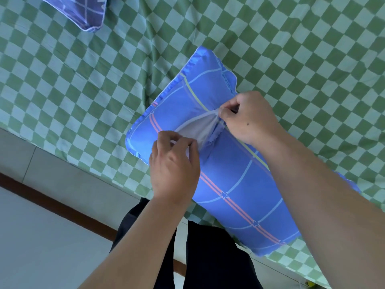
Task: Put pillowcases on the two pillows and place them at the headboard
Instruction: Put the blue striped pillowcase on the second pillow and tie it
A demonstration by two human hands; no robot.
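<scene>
A pillow in a blue plaid pillowcase [233, 184] lies slantwise on the green checked bed sheet [83, 80], near the bed's edge. A slit in the case gapes in its upper half, and the white pillow [198, 130] shows through it. My left hand [174, 163] pinches the lower end of the slit. My right hand [248, 117] pinches the case fabric at the slit's upper end. A second pillow in a darker blue case [83, 11] lies at the top left, cut off by the frame.
The bed's edge runs from the left middle down to the lower right. Below it are a grey floor [41, 247] and a brown strip [62, 207]. My dark trousers [208, 257] stand against the bed.
</scene>
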